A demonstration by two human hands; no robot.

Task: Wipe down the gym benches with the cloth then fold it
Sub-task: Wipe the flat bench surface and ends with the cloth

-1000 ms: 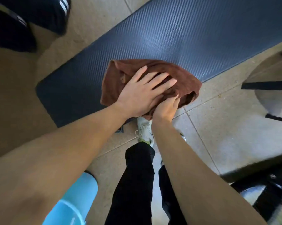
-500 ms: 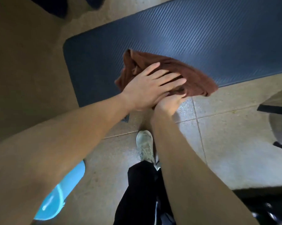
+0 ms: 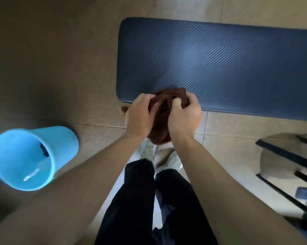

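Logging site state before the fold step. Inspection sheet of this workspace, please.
Surface: blue bench pad, ribbed, with a glare patch mid-pad.
Job's things: brown cloth, bunched and not folded, at the pad's near edge.
Clutter: light-blue bucket on the floor at image left, something dark inside it.
Hands: left hand and right hand both grip the cloth.
Cables: nothing seen.
Surroundings: tiled floor; black metal frame at image right.
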